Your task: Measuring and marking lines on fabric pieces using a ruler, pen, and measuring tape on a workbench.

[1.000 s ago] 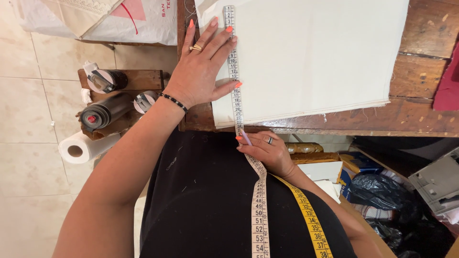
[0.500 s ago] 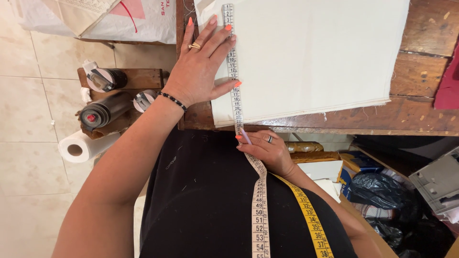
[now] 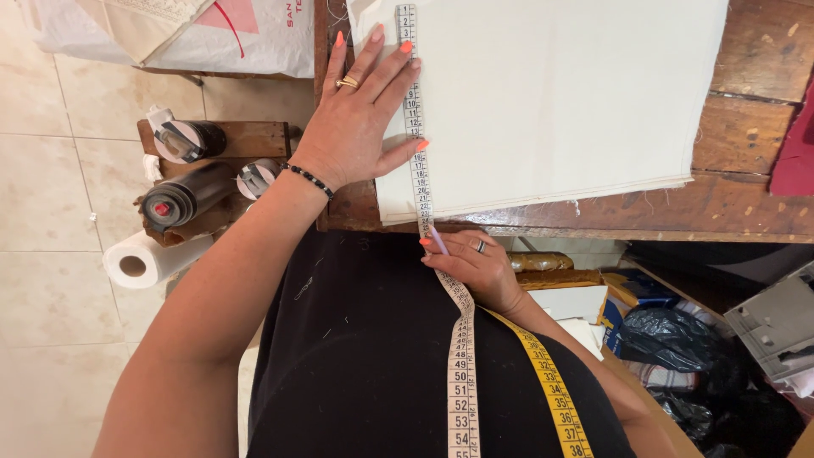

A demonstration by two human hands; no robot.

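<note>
Measuring tape (image 3: 415, 127) lies in a straight white strip up the left part of a folded cream cloth (image 3: 560, 93), which rests on a worn wooden table (image 3: 746, 195). The left hand (image 3: 360, 114) lies flat with fingers spread, palm on the cloth's left edge, thumb pressing the tape down near the cloth's lower border. The right hand (image 3: 475, 267) sits just below the table edge, fingers pinched narrowly around the tape and what looks like a thin lilac marker, though that object is mostly hidden. From there the tape runs down over the person's black top (image 3: 365, 365), its white side beside a yellow side.

At the top left, on the tiled floor, a white plastic bag (image 3: 229, 34) bears a red triangular mark and red lettering, with a paler bag partly across it. Below it a small wooden rack (image 3: 254, 140) holds dark rolls with white end caps. A white paper roll (image 3: 144, 259) lies just under the rack. At the right, below the table, a blue flat package (image 3: 640, 288) sits near a black plastic bag (image 3: 670, 339), with a grey box-like shape (image 3: 776, 326) further right. A dark red cloth (image 3: 797, 144) touches the table's right edge.
</note>
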